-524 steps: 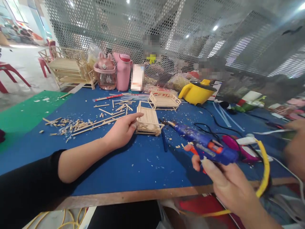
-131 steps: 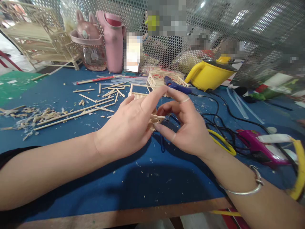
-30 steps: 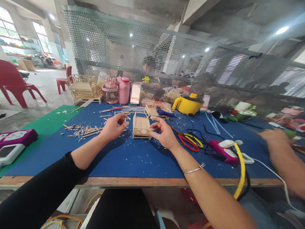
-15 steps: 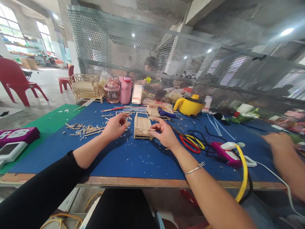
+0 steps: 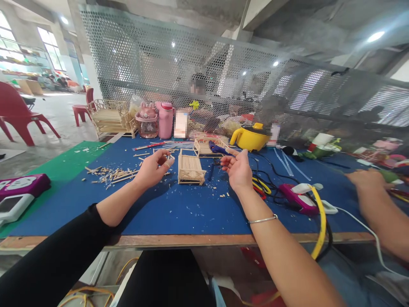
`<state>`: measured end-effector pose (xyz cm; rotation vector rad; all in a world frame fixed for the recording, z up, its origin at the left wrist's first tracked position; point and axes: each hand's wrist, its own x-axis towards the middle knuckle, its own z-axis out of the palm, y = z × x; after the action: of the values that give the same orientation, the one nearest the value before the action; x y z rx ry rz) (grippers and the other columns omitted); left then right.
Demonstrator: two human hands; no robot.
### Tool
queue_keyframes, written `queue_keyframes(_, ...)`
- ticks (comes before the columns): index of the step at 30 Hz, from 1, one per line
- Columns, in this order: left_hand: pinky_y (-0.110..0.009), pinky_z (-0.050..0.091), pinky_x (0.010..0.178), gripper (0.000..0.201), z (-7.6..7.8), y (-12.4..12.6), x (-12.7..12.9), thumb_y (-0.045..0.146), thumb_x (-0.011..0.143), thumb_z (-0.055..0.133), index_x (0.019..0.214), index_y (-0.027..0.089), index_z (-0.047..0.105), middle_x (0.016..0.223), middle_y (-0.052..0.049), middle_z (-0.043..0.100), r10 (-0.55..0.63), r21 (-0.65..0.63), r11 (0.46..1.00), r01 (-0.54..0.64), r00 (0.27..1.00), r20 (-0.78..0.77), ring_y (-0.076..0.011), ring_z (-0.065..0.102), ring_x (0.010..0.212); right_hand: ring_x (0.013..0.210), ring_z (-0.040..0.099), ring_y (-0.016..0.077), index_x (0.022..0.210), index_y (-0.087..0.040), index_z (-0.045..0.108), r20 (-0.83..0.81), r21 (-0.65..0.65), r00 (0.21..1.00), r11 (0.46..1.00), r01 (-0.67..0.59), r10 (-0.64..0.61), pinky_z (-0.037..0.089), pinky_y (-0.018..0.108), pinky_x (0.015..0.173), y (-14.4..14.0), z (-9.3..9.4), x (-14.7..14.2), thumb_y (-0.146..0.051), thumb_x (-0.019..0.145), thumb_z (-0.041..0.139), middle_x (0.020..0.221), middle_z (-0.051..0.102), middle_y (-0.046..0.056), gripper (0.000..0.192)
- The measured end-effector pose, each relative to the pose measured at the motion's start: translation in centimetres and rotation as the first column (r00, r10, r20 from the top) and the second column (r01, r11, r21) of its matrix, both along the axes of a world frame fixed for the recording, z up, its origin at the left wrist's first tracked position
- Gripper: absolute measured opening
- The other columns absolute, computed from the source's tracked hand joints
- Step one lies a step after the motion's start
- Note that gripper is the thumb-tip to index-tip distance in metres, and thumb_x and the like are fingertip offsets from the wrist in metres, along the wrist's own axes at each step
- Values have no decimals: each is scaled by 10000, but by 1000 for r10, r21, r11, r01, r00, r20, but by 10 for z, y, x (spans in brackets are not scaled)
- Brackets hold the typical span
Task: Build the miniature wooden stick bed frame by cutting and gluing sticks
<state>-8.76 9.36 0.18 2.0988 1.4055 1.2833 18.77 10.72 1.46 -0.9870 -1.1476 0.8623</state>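
A miniature bed-like frame of thin wooden sticks (image 5: 191, 167) stands on the blue mat, between my two hands and touched by neither. To its left, my left hand (image 5: 155, 168) hovers with loosely curled fingers, thumb and forefinger a little apart; no held piece shows. My right hand (image 5: 237, 171) is raised on the other side, palm partly turned up, fingers bent and apart with nothing visible in them. Just beyond its fingertips lies a blue glue gun (image 5: 218, 148), in front of a second small stick frame (image 5: 204, 146).
Cut stick pieces (image 5: 111, 174) lie scattered at left. Behind stand a pink bottle (image 5: 165, 121), a jar-like cup (image 5: 148, 123) and a yellow pot (image 5: 252, 138). Red and yellow-handled tools, cables and a purple power strip (image 5: 300, 199) lie right, near another person's hand (image 5: 367, 183).
My right hand has let go of the stick frame and moved right, turning its palm up. The frame stays put. My left hand has barely moved; the view has shifted slightly.
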Motion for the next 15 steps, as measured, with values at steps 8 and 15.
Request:
queue_keyframes(8, -254, 388, 592, 503, -1, 2, -7, 540, 905, 296, 980, 161, 619, 668, -8, 586, -24, -70, 997, 22, 999, -35, -140, 521, 603, 355, 472, 87, 738, -180, 604, 190, -382, 924, 892, -242, 332, 314, 194, 322, -21, 3, -4, -595, 695, 630, 492, 580, -19, 419)
queue_keyframes(15, -243, 355, 551, 405, -4, 2, -6, 517, 843, 453, 934, 164, 630, 614, 15, 553, -114, -118, 988, 95, 980, -164, -117, 464, 554, 438, 585, 127, 608, -150, 582, 344, -481, 879, 866, -139, 332, 423, 201, 375, -15, -6, -2, -559, 732, 638, 529, 637, 62, 430)
